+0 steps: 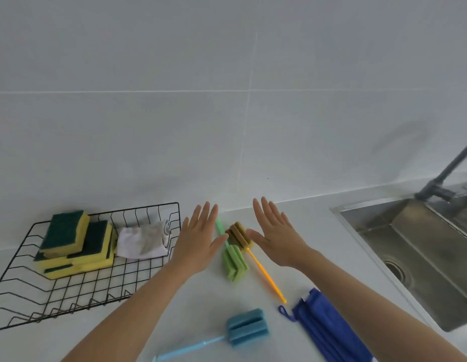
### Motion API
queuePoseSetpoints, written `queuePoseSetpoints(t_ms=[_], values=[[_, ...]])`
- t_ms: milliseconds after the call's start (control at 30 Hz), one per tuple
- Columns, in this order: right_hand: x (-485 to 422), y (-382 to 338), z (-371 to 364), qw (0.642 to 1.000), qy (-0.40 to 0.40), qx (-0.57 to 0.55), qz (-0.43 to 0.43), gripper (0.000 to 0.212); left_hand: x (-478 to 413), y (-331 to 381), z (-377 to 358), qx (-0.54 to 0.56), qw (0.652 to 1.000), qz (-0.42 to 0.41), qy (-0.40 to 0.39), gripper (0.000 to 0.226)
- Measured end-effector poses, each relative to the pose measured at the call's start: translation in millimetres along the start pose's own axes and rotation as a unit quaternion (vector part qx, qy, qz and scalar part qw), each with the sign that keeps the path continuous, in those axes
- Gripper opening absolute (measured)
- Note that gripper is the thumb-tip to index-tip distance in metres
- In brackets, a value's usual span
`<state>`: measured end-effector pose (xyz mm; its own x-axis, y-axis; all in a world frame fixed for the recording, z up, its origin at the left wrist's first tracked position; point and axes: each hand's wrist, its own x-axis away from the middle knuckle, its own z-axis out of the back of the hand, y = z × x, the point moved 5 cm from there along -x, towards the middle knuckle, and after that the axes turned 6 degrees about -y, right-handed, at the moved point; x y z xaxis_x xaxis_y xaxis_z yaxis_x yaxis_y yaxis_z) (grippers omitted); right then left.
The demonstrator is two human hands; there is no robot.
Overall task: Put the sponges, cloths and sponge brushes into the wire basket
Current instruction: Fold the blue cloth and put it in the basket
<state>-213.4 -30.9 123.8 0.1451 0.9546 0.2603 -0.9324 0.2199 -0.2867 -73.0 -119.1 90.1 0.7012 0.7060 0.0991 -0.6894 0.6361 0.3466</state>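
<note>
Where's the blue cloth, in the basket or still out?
Out. The blue cloth lies folded on the counter near the sink, well right of the wire basket.

Yellow-green sponges (pixel 75 246) and a pale cloth (pixel 142 240) lie in the black wire basket (pixel 44 304), far left. Green (pixel 233 262), orange (pixel 240 235) and blue sponge brushes (pixel 246 327) and a folded blue cloth (pixel 329 327) lie on the bench to its right.

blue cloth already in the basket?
No, the blue cloth lies on the counter near the sink, well outside the wire basket.
</note>
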Motion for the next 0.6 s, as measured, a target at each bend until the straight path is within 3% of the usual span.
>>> queuePoseSetpoints(t_ms=[200, 333, 600], values=[[67, 76, -29, 0.994, -0.013, -0.023, -0.105, 0.068, 1, 69, -58, 0.023, 0.994, -0.074, -0.079, 0.121], [102, 115, -50, 0.984, -0.021, -0.058, -0.166, 0.067, 0, 112, -99, 0.014, 0.984, -0.111, -0.139, 0.072], [147, 162, -103, 0.958, -0.039, -0.135, -0.25, 0.067, -8, 161, -167, 0.001, 0.965, -0.137, -0.224, 0.067]])
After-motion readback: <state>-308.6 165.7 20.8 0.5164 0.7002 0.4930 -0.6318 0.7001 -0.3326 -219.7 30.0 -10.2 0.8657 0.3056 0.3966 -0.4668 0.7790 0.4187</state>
